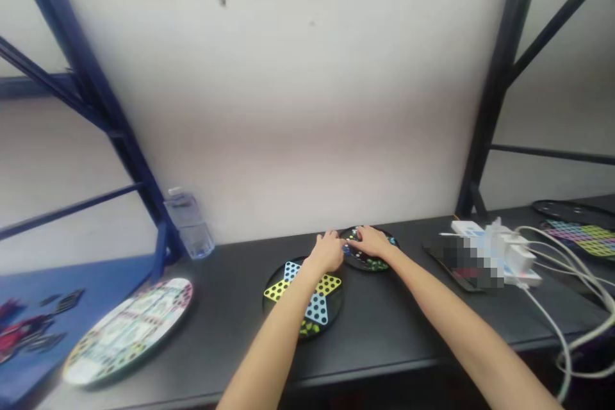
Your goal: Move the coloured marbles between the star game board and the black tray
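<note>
A round black game board (288, 291) with a star of yellow and blue holed triangles lies on the dark table. Behind it sits a round black tray (369, 262) holding several small coloured marbles. My left hand (328, 252) rests over the far edge of the board, fingers curled, beside the tray. My right hand (372, 241) lies on the tray with its fingers bent down among the marbles. What either hand holds is too small to make out.
A clear water bottle (189, 223) stands at the back left by a blue frame post (120, 134). A pale round board (125, 328) lies at the left. White chargers and cables (500, 250) sit at the right, with another coloured board (583, 237) beyond.
</note>
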